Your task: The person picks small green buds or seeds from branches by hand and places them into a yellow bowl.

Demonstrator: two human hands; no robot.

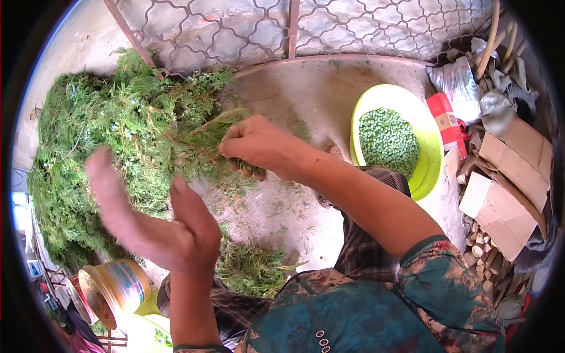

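My right hand [259,146] is closed, its fingers pinched on a leafy evergreen sprig [215,126] whose tip reaches left toward the pile. Thumb apart and fingers stretched out, my left hand [156,220] is open and a little blurred, with nothing seen in it. It is above the near edge of a large heap of green evergreen branches [100,129] with pale bluish cones or berries among the leaves. At the right, a yellow-green basin [434,147] holds many small green cones or berries [388,141].
More loose clippings [250,267] lie between my legs. Yellowish buckets [112,288] stand at lower left. Flattened cardboard [509,176], a red box [445,123] and chopped wood [482,253] are on the right. A metal lattice gate [235,29] closes off the far side.
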